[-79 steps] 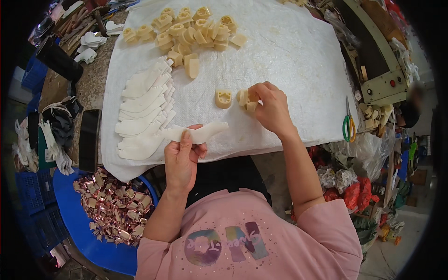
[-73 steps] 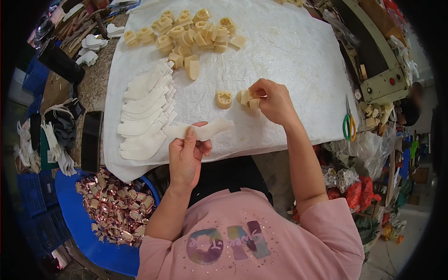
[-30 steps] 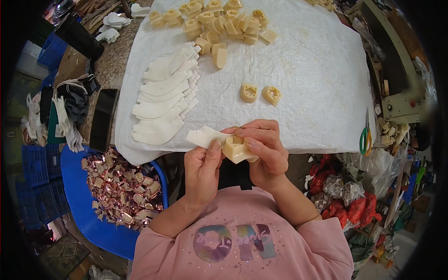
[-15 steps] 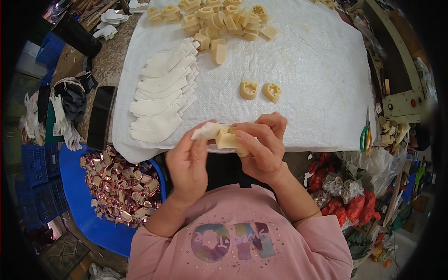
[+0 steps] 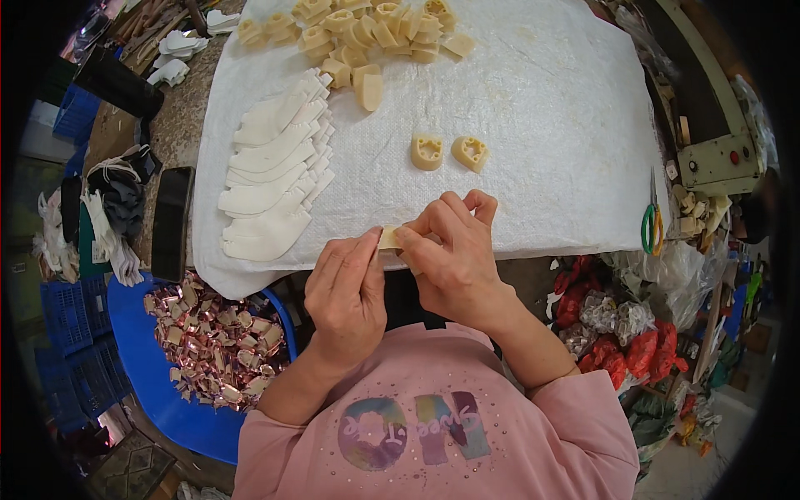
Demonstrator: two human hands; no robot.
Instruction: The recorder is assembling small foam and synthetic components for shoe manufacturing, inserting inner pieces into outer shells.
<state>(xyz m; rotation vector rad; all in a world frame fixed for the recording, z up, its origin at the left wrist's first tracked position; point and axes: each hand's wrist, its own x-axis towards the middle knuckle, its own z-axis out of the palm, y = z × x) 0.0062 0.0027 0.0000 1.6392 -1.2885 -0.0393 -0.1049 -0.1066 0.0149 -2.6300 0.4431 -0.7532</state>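
A cream plastic shoe heel is held at the near edge of the table, mostly covered by fingers. My right hand grips its right side with thumb and fingers. On its left side press the closed fingers of my left hand. The white cover piece seen there earlier is hidden now. Two hollow heels, one left and one right, stand just beyond my hands. Overlapping white curved cover pieces lie in a fanned row to the left.
A heap of cream heels lies at the far side of the white sheet. Green-and-orange scissors rest at the right edge. A black phone lies left. Below it, a blue basin holds shiny pink pieces.
My left fingers have closed in against the heel, and the white piece has gone out of sight. The heel has turned between my hands. The whole view has shifted slightly.
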